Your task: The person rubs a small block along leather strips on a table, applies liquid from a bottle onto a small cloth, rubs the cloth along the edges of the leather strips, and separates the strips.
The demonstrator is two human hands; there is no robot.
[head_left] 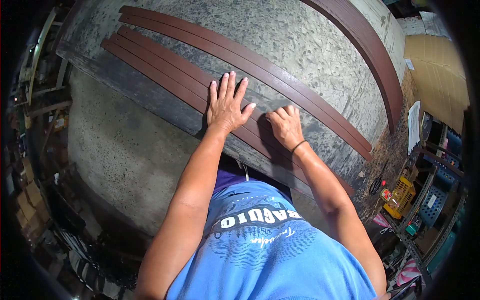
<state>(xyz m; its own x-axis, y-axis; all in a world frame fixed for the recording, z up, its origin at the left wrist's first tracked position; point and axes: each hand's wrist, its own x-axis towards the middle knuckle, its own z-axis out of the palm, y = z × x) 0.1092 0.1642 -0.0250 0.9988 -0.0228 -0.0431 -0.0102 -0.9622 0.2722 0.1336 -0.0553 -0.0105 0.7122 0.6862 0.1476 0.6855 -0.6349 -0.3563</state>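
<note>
The left hand (226,107) lies flat, fingers spread, on the near strips (165,70). The right hand (287,129) is curled over them; I can't tell if it grips anything. Past both, a long strip (250,69) lies on the table (280,40).

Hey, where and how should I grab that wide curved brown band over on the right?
Probably pinch the band at its near end, coming from your side with the right hand: it narrows there, while its far end runs out of view.
</note>
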